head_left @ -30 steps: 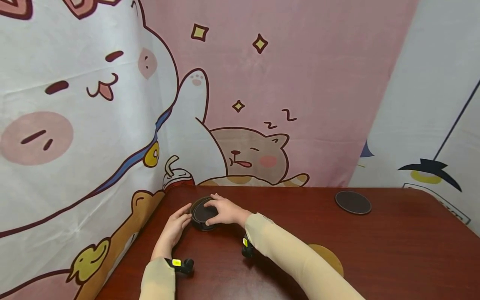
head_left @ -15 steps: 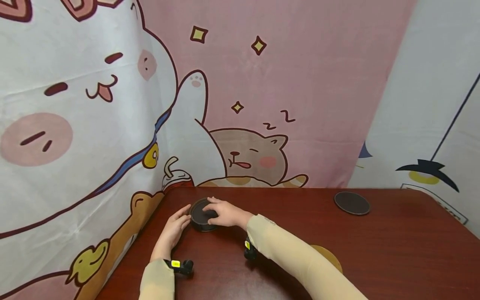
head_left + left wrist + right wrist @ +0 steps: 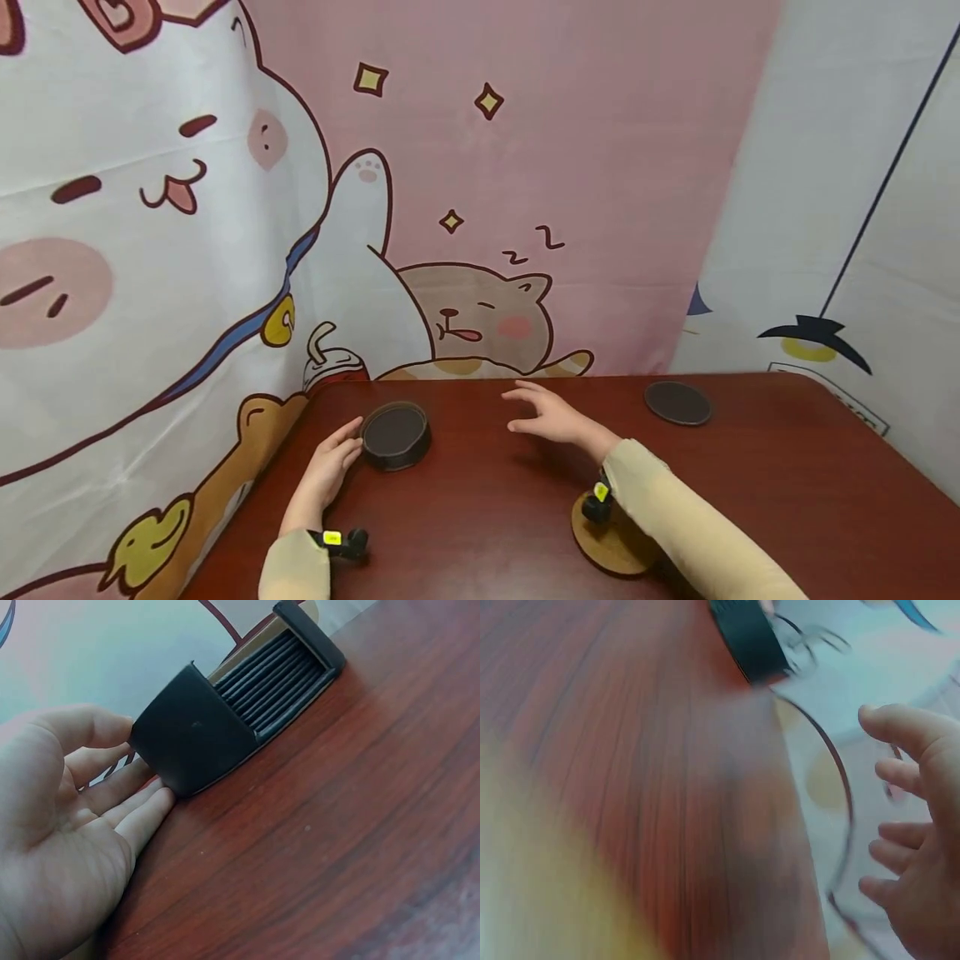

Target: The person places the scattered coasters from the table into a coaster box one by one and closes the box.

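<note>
On the left of the table stands a round black coaster holder [image 3: 396,437], with a coaster lying flat in its top. Through a cut-out in its wall, the left wrist view shows a stack of black coasters [image 3: 274,681]. My left hand [image 3: 330,467] touches the holder's left side with its fingertips, fingers fairly straight and not wrapped round it. My right hand [image 3: 551,417] is in the air over the middle of the table, fingers spread, holding nothing. In the right wrist view the holder shows at the top, apart from that hand.
A single black coaster [image 3: 678,403] lies at the back right of the table [image 3: 465,517]. Below my right wrist lies a tan, cork-coloured disc [image 3: 611,546], partly covered by the sleeve. A cartoon-printed cloth [image 3: 600,167] rises behind the table's far and left edges.
The top coaster, slightly off-set a second ago, settled flat in the holder. My right hand has since left it and moved right. My left hand stays at the holder's side.
</note>
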A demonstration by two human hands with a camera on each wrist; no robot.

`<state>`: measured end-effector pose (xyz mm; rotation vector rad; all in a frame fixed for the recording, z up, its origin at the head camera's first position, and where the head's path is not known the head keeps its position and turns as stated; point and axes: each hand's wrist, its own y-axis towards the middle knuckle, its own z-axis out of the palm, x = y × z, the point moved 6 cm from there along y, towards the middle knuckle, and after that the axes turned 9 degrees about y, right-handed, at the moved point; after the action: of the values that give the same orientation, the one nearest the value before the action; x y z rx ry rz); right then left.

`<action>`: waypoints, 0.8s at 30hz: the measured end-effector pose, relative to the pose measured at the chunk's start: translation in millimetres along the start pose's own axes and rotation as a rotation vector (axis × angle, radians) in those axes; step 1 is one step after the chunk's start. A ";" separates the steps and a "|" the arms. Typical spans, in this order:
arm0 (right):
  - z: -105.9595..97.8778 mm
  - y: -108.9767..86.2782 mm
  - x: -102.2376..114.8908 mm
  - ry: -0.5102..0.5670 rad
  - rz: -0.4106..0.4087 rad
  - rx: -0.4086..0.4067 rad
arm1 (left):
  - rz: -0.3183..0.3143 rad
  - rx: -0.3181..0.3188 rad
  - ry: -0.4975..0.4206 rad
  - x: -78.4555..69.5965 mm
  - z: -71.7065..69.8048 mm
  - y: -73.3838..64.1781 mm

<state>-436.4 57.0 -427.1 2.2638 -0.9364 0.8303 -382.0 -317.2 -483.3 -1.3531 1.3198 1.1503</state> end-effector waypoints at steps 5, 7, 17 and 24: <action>-54.6 -55.9 -37.7 0.027 0.093 -0.135 | -0.009 -0.003 0.010 -1.0 -0.5 -2.9; -74.2 -75.8 -51.0 0.022 0.142 -0.190 | -0.014 0.001 0.009 -1.4 0.3 -3.8; -134.9 -135.7 -98.5 -0.005 0.365 -0.386 | -0.028 -0.002 0.025 0.7 2.2 -3.7; -150.7 -157.1 -125.8 0.025 0.465 -0.489 | -0.043 -0.009 0.047 0.6 3.9 -4.1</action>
<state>-438.6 306.8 -455.8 1.6362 -1.5000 0.7116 -378.0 -313.2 -484.5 -1.4165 1.3141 1.1025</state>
